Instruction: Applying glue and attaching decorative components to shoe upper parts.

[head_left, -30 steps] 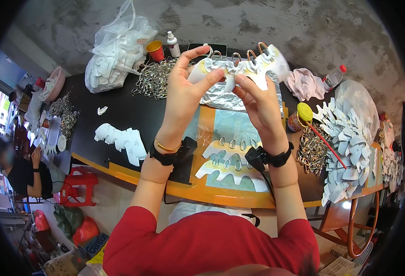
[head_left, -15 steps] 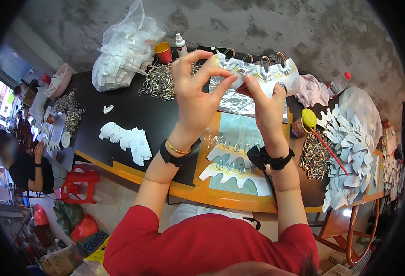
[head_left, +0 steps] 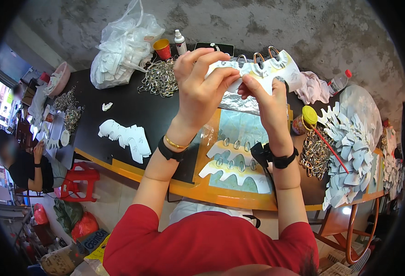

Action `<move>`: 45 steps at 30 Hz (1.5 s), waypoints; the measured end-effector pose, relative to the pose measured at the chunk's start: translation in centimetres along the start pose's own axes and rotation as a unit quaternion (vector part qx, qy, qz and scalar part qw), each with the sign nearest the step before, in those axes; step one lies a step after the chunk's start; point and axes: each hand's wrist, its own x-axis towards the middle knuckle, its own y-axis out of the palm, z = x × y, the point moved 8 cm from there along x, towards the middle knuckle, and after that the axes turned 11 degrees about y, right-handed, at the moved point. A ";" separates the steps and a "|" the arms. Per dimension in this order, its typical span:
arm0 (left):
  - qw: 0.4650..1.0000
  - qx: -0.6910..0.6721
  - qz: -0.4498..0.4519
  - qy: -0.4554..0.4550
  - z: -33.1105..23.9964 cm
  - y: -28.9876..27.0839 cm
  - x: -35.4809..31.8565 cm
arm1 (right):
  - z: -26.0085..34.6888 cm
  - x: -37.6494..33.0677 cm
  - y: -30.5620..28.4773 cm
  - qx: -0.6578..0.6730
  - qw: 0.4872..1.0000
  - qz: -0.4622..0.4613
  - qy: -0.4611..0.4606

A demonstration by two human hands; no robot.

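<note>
Both hands are raised over the far side of the table, pinching a white scalloped paper piece [head_left: 292, 76]. Metal rings [head_left: 258, 58] stick up along its far edge, with small paper tabs folded at them. My left hand [head_left: 200, 80] has thumb and fingers closed on the piece's left part and hides some of it. My right hand [head_left: 268, 99] grips from below, its thumb pressed near the middle, close to the left fingertips. Below, two similar white pieces with rings [head_left: 232, 171] lie on a greenish sheet [head_left: 240, 120] edged with orange tape.
A stack of white cutouts [head_left: 126, 140] lies left. Behind are a ring pile [head_left: 160, 78], a filled plastic bag [head_left: 119, 55], a red cup [head_left: 163, 48] and a white bottle [head_left: 180, 42]. Right: a yellow-lidded jar [head_left: 309, 116], more rings [head_left: 315, 156], white cutouts [head_left: 350, 152]. Another person [head_left: 27, 161] sits far left.
The held paper piece has shifted and tilted slightly, its right end higher. My left fingers now cover more of its left part, and fewer tabs and rings show there.
</note>
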 end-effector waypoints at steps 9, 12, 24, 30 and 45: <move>1.000 0.024 0.009 0.007 -0.3 -0.3 0.4 | -1.1 0.3 0.2 0.131 0.986 0.059 0.088; 0.999 0.004 0.040 -0.013 -0.3 0.0 0.4 | -1.1 0.2 0.1 0.111 0.988 0.057 0.086; 0.997 -0.065 0.006 -0.043 0.3 0.5 -0.2 | 0.5 -0.4 0.3 -0.059 0.998 0.004 0.000; 0.997 0.060 0.006 0.049 -1.6 0.1 0.3 | -1.3 0.2 0.1 0.133 0.987 0.038 0.077; 0.992 0.031 0.101 0.073 -1.7 1.3 0.1 | -1.2 0.6 -0.4 0.082 0.994 0.025 0.060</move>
